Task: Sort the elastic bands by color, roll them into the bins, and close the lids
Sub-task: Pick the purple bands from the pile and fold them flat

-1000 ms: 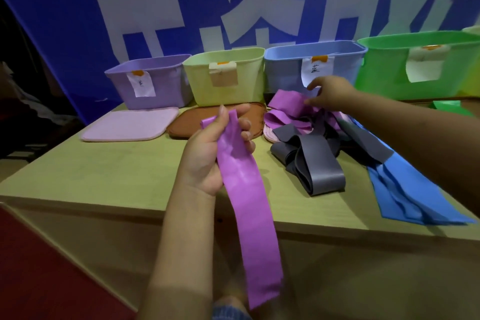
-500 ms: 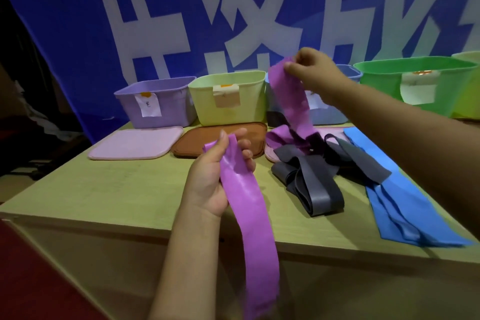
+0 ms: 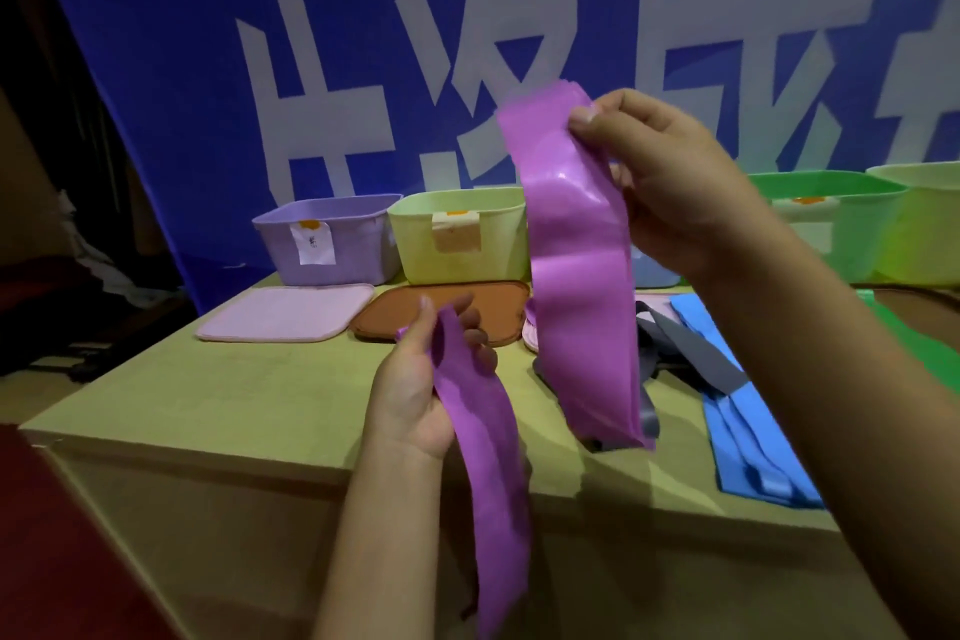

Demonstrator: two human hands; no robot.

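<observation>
A blue banner (image 3: 182, 68) with big white characters hangs behind the pale wooden table (image 3: 234, 395). At the back left sits a lilac bin (image 3: 327, 239), its pink lid (image 3: 285, 313) flat in front, then a yellow-green bin (image 3: 457, 234) with a brown lid (image 3: 441, 312). The left hand (image 3: 415, 379) grips one purple band (image 3: 488, 457) dangling past the table edge. The right hand (image 3: 665, 182), raised, pinches a second purple band (image 3: 576, 265) hanging free. Grey bands (image 3: 691, 348) and blue bands (image 3: 748, 431) lie beneath; a green bin (image 3: 831, 224) stands far right.
</observation>
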